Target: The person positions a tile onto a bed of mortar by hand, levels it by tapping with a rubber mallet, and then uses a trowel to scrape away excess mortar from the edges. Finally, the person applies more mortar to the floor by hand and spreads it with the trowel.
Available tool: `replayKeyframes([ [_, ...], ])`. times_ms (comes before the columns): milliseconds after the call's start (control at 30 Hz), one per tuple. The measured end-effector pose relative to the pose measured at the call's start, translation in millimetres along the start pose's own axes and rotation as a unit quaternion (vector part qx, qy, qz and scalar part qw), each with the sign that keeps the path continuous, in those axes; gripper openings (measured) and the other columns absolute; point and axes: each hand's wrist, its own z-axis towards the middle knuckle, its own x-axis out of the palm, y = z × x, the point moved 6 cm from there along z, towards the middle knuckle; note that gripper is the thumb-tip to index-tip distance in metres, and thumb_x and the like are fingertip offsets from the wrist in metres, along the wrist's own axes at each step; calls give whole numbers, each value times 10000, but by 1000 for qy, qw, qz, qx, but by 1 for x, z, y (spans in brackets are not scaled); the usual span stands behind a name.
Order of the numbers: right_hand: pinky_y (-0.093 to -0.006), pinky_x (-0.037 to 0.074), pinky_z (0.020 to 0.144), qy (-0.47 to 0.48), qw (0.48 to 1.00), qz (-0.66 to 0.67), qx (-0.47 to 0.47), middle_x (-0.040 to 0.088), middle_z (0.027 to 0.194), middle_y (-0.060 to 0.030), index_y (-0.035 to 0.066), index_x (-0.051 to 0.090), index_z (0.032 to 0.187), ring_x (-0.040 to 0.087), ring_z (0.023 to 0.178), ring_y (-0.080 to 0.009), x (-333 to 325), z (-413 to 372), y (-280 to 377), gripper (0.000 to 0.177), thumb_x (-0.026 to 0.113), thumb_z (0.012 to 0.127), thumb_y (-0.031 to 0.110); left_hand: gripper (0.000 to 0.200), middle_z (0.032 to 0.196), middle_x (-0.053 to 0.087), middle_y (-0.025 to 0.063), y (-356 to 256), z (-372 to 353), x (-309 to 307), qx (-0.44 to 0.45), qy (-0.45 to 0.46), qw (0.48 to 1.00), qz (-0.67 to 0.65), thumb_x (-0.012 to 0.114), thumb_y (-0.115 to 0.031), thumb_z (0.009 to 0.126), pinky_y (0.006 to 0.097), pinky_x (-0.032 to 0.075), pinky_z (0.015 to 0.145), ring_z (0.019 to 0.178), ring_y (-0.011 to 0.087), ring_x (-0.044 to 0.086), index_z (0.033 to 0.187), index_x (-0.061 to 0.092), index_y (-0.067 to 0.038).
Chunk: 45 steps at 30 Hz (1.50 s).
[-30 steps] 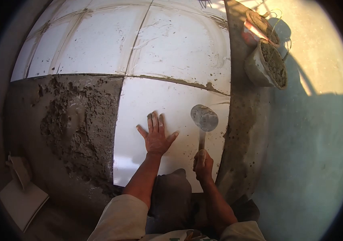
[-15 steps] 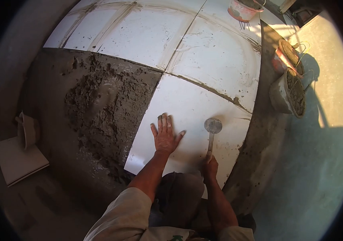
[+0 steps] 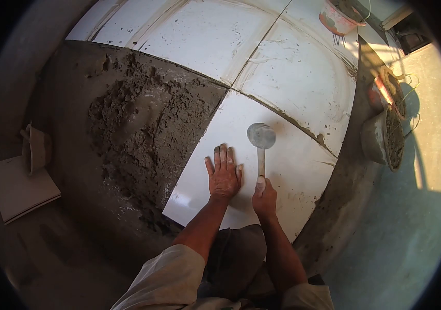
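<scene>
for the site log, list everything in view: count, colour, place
near tile: 1, white, centre
mallet: 1, grey head, over near tile
far tiles: several, white, top
mortar: 1 patch, grey-brown, left
upper bucket: 1, pinkish, top right
side buckets: 2, whitish and reddish, right
slabs: at least 2, beige, far left
container: 1, tan, far left
sleeves: 2, beige, bottom
knee: 1, dark, bottom centre
left hand: 1, dusty, flat on near tile
right hand: 1, dusty, gripping mallet

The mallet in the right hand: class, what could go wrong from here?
The left hand lies spread on the white tile near the mallet, so a stray blow might catch it. A heavy blow could also chip that tile, or perhaps sink it below the neighbouring tiles.
</scene>
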Motion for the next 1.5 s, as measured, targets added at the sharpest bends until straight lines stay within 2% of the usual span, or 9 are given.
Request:
replayKeyframes([
  [267, -447, 443, 509, 50, 995, 88, -8, 558, 597, -180, -10, 545, 826, 582, 528, -375, -27, 7, 29, 405, 443, 1005, 339, 651, 1539, 218, 190, -1, 0, -10, 14, -35, 999, -21, 452, -369, 947, 610, 113, 1120, 1426, 352, 180, 1446, 297, 19],
  [333, -316, 394, 479, 15, 970, 239, 45, 474, 564, -40, 21, 503, 778, 492, 507, -148, -40, -4, 25, 384, 442, 1004, 327, 646, 1538, 220, 190, 0, 0, -9, 14, -40, 999, -25, 456, -366, 946, 612, 116, 1119, 1425, 353, 182, 1443, 303, 17],
  [433, -417, 442, 509, -41, 992, 122, -15, 543, 594, -168, -5, 542, 849, 547, 503, -333, -17, -11, -6, 401, 452, 994, 358, 643, 1538, 221, 189, 0, 0, -5, 12, -41, 999, -30, 461, -363, 945, 615, 118, 1116, 1425, 354, 183, 1441, 306, 17],
  [500, -409, 431, 495, 13, 997, -7, 79, 517, 575, -162, -2, 540, 849, 522, 478, -314, 10, 3, -41, 398, 454, 995, 358, 644, 1539, 220, 189, -2, 12, -10, 15, -47, 998, -32, 460, -363, 946, 617, 117, 1115, 1425, 354, 182, 1442, 304, 17],
  [733, -430, 422, 500, 9, 976, 212, 48, 497, 564, -164, 8, 526, 806, 520, 477, -322, -35, -11, 8, 425, 474, 988, 388, 665, 1560, 181, 159, 1, 4, -5, 5, -19, 1000, 0, 430, -419, 960, 593, 93, 1135, 1447, 318, 136, 1465, 279, -13],
  [900, -439, 427, 517, 26, 998, -35, 52, 524, 584, -172, 4, 515, 801, 560, 524, -359, 0, -1, -25, 376, 460, 987, 326, 659, 1552, 199, 161, 0, 2, -3, 3, -34, 999, -2, 423, -420, 962, 599, 106, 1126, 1439, 324, 160, 1462, 286, -13],
  [1167, -478, 449, 541, 7, 983, 185, 6, 576, 648, -228, 2, 527, 824, 561, 573, -439, -33, -7, 20, 405, 458, 987, 366, 683, 1550, 200, 165, 2, 2, -7, 8, -28, 1000, -7, 431, -417, 957, 601, 119, 1120, 1429, 338, 180, 1472, 248, -7],
  [1267, -434, 441, 508, 20, 993, -104, 49, 559, 610, -193, 10, 522, 820, 543, 526, -392, 20, 1, -38, 332, 486, 986, 296, 677, 1559, 181, 152, 1, 3, -2, 0, -18, 1000, -10, 413, -434, 962, 595, 109, 1125, 1437, 322, 163, 1473, 257, -19],
  [1500, -430, 450, 516, 40, 993, 109, 10, 573, 611, -187, 3, 540, 839, 562, 526, -373, -46, 1, 34, 389, 459, 986, 353, 680, 1534, 234, 188, 1, 3, -11, 15, -41, 999, -21, 458, -408, 948, 610, 126, 1116, 1420, 358, 203, 1450, 290, 18],
])
